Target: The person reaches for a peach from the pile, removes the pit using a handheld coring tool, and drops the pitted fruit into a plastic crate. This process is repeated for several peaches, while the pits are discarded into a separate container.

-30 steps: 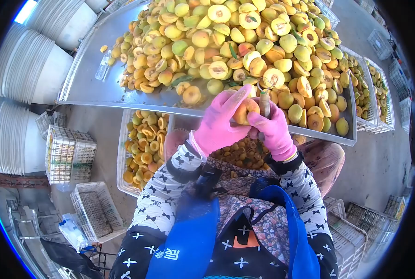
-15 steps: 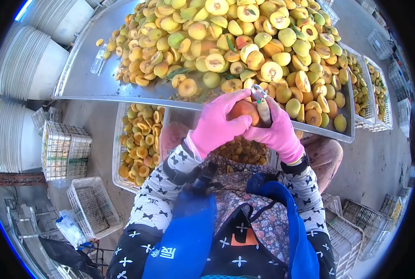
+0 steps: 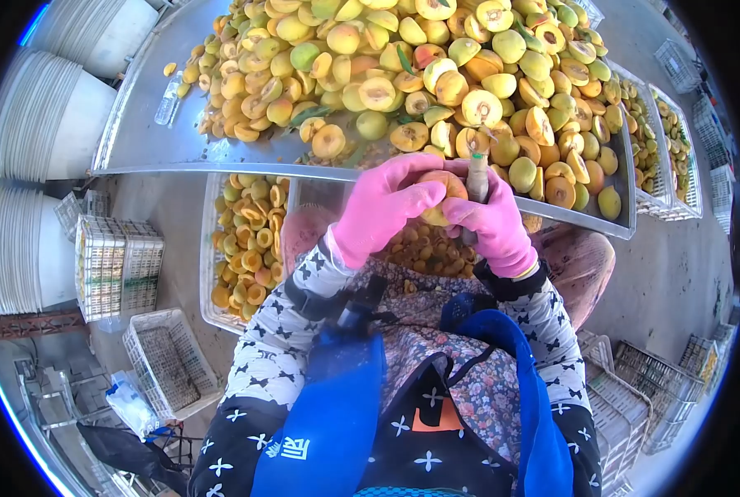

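The left hand (image 3: pixel 380 209) cups a fruit (image 3: pixel 438 192) just below the table (image 3: pixel 179 157) rim. The right hand (image 3: pixel 492 222), at its 3 o'clock, grips a pitting tool (image 3: pixel 476 177) upright beside it. Probably best to brace the fruit firmly, with fingertips clear of the tool's tip.

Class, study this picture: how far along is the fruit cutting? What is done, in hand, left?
Done: cut yellow fruit halves fill the white mesh crate under the metal table. In hand: the left hand holds a round orange fruit, the right hand a grey stick-like tool against it. Left: many whole yellow-green fruits lie heaped on the table.
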The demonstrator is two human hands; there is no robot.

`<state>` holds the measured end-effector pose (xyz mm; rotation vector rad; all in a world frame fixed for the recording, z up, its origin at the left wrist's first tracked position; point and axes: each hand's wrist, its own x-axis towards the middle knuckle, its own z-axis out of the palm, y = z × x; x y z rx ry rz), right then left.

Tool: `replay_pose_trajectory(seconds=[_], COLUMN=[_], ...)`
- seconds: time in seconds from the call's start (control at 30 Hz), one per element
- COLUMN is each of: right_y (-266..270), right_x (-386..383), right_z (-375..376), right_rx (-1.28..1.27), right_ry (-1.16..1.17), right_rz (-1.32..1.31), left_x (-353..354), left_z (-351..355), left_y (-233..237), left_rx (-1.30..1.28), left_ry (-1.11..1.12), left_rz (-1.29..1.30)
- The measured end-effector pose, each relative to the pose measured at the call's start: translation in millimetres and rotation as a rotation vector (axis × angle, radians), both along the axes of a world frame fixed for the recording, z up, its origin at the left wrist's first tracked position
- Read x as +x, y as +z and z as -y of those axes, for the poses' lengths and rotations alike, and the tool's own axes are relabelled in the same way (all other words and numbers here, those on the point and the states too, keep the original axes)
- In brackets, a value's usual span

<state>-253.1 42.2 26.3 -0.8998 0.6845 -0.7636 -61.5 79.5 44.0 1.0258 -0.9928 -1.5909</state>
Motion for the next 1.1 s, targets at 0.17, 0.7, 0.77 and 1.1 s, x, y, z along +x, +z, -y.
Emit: replay_pose_trajectory(seconds=[0.17,0.7,0.77,1.1], right_y=[12.3,-28.2,-24.7,-25.4], right_x=[0.4,-19.7,-20.3,-17.7], right_z=[-16.2,-82.9,-83.6,-85.8], right_rx=[-0.342,0.214,0.198,0.281], right_ry=[0.043,0.371,0.398,0.455], right_rz=[-0.187,-0.214,-0.239,-0.283], left_x=[4.4,2.1,4.8,12.1], left_z=[-10.3,-96.6,-99.7,-103.9], left_y=[1.9,-49.6,-51.4,-57.3], left_rx=[0.100,0.426,0.359,0.406], left_ry=[-0.096,-0.475,-0.499,-0.533], left_rz=[0.214,0.353,0.372,0.293])
